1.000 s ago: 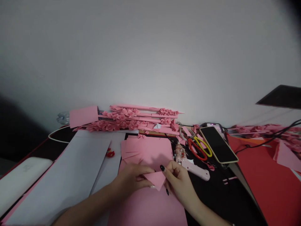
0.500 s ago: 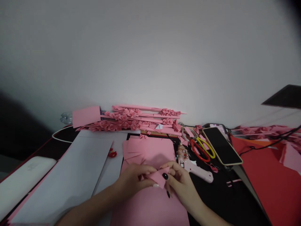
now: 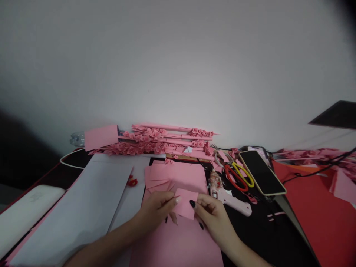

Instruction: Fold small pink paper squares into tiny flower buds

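Note:
Both hands pinch one small pink paper square (image 3: pixel 185 203) just above a larger pink sheet (image 3: pixel 178 244) lying on the desk. My left hand (image 3: pixel 157 211) grips the square's left edge, thumb on top. My right hand (image 3: pixel 213 218), with dark nails, grips its right edge. The square is now unfolded and roughly flat. Behind it lies a fanned stack of pink squares (image 3: pixel 174 178).
A pink glue gun (image 3: pixel 226 196) lies right of my hands, then red and yellow scissors (image 3: pixel 237 176) and a dark phone (image 3: pixel 261 172). Pink paper-flower stems (image 3: pixel 161 142) line the wall. White sheets (image 3: pixel 83 207) lie left, red paper (image 3: pixel 322 211) right.
The pink piece went from a folded triangle to an opened, flatter square held between both hands. My hands stayed in nearly the same spot.

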